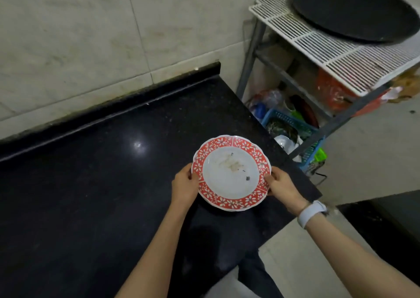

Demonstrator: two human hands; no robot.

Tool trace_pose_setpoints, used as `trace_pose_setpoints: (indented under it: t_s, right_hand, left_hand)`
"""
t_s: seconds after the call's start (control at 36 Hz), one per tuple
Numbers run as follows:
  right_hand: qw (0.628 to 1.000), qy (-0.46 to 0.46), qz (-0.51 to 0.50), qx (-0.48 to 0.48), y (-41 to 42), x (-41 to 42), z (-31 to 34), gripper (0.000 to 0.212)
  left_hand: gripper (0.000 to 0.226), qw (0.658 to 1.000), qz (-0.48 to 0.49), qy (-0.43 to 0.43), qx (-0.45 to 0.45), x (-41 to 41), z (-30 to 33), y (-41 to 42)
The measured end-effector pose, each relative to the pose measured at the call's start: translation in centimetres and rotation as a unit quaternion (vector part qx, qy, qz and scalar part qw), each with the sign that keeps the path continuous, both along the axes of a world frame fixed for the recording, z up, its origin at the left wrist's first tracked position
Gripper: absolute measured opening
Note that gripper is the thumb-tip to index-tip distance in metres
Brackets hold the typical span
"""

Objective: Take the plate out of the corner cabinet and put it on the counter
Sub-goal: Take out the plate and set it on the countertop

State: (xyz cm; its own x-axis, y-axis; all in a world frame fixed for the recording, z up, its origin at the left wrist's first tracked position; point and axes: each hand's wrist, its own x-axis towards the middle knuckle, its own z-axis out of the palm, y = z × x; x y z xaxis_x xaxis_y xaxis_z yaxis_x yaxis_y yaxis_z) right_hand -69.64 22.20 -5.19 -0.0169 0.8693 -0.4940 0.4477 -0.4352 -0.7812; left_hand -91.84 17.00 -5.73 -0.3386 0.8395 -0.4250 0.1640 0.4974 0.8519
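- Red-rimmed white plate, face up and about level, over the near right corner of the black counter; contact with it cannot be told.
- Pinched at opposite rim edges: left hand on one side, right hand on the other.
- Next, probably: straight down, both grips loosened together.

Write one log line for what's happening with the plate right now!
plate: over counter, dirty | left hand: on left rim | right hand: on right rim | set down: cannot tell
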Motion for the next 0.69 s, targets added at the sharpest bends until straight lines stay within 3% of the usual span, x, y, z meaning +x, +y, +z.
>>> trace_pose_setpoints:
  t_s: [0.17,0.28,0.39,0.53,0.69]
  right_hand:
    - [0.998,0.023,0.062,0.001,8.3,0.6,-1.4,0.019]
    - [0.996,0.034,0.081,-0.008,12.6,0.4,-2.0,0.027]
    - [0.995,0.051,0.088,-0.001,16.0,-0.6,-2.1,0.029]
    - [0.992,0.112,0.055,0.012,19.3,-2.6,-2.3,0.028]
    - [0.988,0.147,0.031,0.040,22.6,-5.6,-2.4,0.028]
  left_hand:
    - [0.016,0.995,0.101,0.008,0.007,3.1,-0.8,5.1]
    - [0.033,0.989,0.147,-0.013,-0.015,4.1,-1.5,8.4]
    - [0.031,0.982,0.186,-0.029,-0.018,4.3,-2.0,11.7]
    - [0.073,0.974,0.216,-0.065,-0.009,3.6,-2.2,15.9]
    - [0.087,0.962,0.257,-0.087,-0.002,2.2,-2.5,20.0]
